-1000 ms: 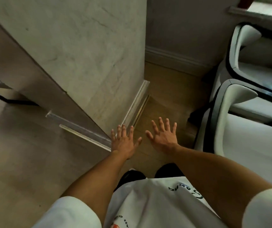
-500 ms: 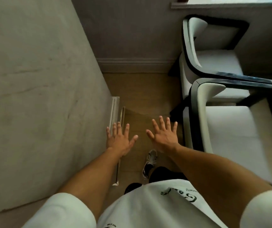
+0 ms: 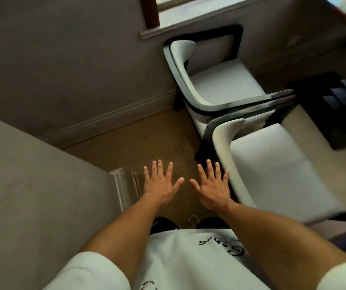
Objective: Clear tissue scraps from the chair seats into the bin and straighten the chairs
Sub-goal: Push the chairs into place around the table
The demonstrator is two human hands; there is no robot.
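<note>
Two white chairs with black frames stand side by side on the right. The near chair (image 3: 272,170) has a bare white seat, and the far chair (image 3: 224,80) by the wall also shows a bare seat. I see no tissue scrap and no bin. My left hand (image 3: 159,185) and my right hand (image 3: 211,185) are held out flat over the wooden floor, fingers spread, holding nothing. The right hand's little finger is close to the near chair's backrest edge; I cannot tell if it touches.
A grey wall (image 3: 32,195) fills the left, with its baseboard corner (image 3: 121,185) just left of my left hand. Another wall with a skirting board (image 3: 113,120) and a window sill (image 3: 188,24) lies ahead. A dark object (image 3: 339,105) stands at far right.
The view has swung to the right and tilted, so both chairs show more fully. My hands stay spread in front of me, now nearer the near chair.
</note>
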